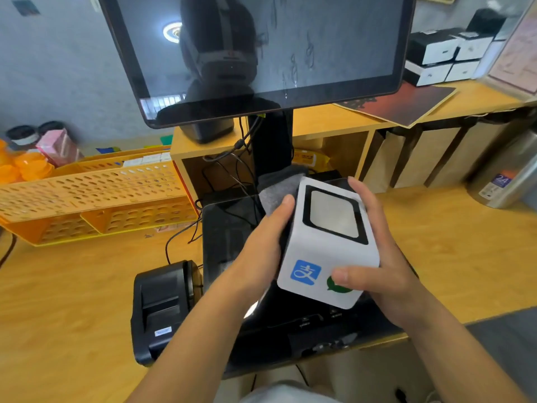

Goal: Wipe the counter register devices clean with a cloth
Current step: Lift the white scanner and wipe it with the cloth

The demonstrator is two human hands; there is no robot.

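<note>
A white payment scanner box [325, 251] with a black-framed window and blue and green logos is lifted above the black register base [229, 228]. My right hand [386, 269] grips its right side, thumb on the green logo. My left hand [261, 248] presses a grey cloth [279, 184] against the box's left side; the cloth sticks up behind the box. The large dark touchscreen [261, 50] stands above on a black post. A black receipt printer [162, 306] sits on the counter at the lower left.
An orange perforated basket rack [96, 199] stands at left on the wooden counter [72, 286]. Cables run behind the base. A wooden shelf [334, 123] holds black-and-white boxes [444, 56] and a dark mat. A steel canister [505, 173] stands at right.
</note>
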